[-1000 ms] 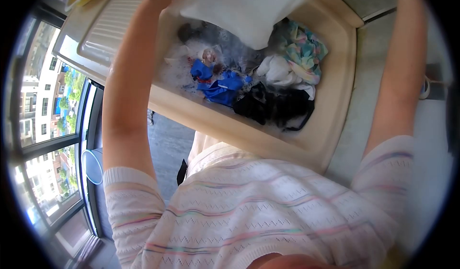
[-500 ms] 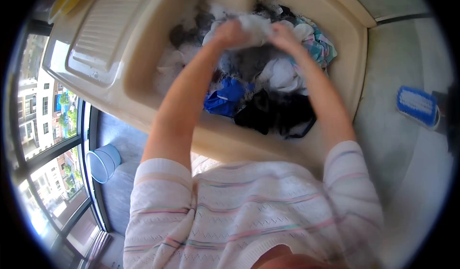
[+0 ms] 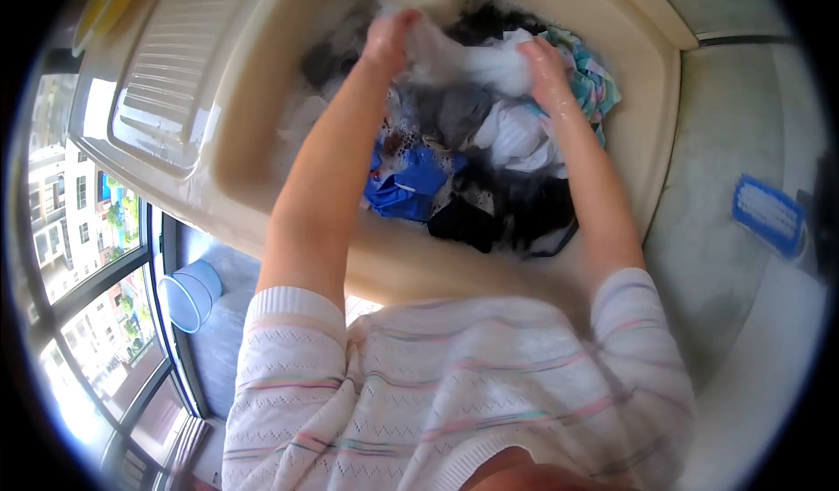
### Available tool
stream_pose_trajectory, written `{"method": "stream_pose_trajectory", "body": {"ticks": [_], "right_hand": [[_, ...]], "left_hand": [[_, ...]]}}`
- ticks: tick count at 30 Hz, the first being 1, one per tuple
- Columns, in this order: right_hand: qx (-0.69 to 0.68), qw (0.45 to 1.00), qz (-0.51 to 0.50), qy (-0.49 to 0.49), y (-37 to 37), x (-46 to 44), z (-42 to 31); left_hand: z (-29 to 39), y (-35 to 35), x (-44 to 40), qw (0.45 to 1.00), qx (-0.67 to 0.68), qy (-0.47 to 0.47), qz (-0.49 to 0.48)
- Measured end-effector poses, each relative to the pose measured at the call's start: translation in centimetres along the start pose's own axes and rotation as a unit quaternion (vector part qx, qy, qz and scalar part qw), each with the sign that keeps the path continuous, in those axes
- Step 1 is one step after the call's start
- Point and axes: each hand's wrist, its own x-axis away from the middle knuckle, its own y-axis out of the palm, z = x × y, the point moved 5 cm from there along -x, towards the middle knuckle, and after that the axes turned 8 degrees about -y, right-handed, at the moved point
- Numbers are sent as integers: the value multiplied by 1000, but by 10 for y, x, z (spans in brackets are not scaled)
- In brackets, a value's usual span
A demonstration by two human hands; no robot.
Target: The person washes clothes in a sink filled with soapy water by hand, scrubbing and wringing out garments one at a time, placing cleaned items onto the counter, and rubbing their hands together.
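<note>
Two hands (image 3: 389, 41) (image 3: 546, 72) grip white cloth (image 3: 489, 67) over beige sink (image 3: 651, 133), windows (image 3: 92, 255) left.

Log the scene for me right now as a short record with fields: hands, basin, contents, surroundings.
left hand: gripping one end of a white cloth
right hand: gripping the other end
held cloth: bunched between the hands, over the basin; partly blurred
basin: beige, with suds
basin contents: blue cloth, black cloth, white bundle, grey cloth, multicolored cloth
left of basin: ribbed board, yellow item at its far edge
floor, left: light-blue bucket
right of basin: blue-and-white brush
</note>
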Motion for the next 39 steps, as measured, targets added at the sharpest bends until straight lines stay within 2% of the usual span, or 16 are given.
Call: {"method": "stream_pose_trajectory", "body": {"ticks": [1, 3, 5, 7, 9, 11, 16, 19, 22, 25, 27, 29, 32, 33, 36, 39], "right_hand": [[-34, 999, -18, 35, -3, 1, 0], [263, 950, -152, -76, 9, 15, -19], [522, 788, -251, -211, 14, 27, -21], [471, 848, -190, -152, 3, 13, -33], [372, 909, -137, -126, -5, 1, -55], [332, 929, -59, -152, -5, -2, -85], [186, 973, -39, -128, 33, 9, -99], [40, 979, -63, -188, 82, 14, -106], [201, 919, -166, -297, 136, 36, -118], [42, 948, -291, -122, 115, 17, -91], [-78, 935, -345, -16, 102, 21, -78], [79, 927, -365, -45, 75, 21, -49], [516, 719, -436, -166, 59, 29, -14], [418, 772, -478, -14, 78, 50, -13], [327, 892, -309, 44, 1, -12, -13], [281, 940, -193, -26, -47, -61, 1]], "left_hand": [[11, -7, 3, 996, 93, -13, -9], [40, -16, 16, 960, 275, -36, -27], [71, -17, 47, 998, 37, 31, -46], [80, -10, 69, 959, -255, 113, -51], [71, -5, 84, 800, -569, 190, -38], [39, -13, 70, 762, -636, 113, -58], [86, -14, 109, 971, -222, 89, -16], [90, 27, 95, 979, -126, 146, -70], [85, 38, 112, 986, -53, 117, -110], [76, 36, 112, 992, 70, 60, -84], [96, 29, 101, 954, 33, 294, -42], [105, 30, 78, 912, 278, 281, -109], [118, 19, 69, 854, 447, 238, -122], [118, 14, 69, 847, 478, 207, -107], [94, -9, 70, 812, 582, 38, -18], [35, 2, 43, 900, 423, -50, 92]]}}
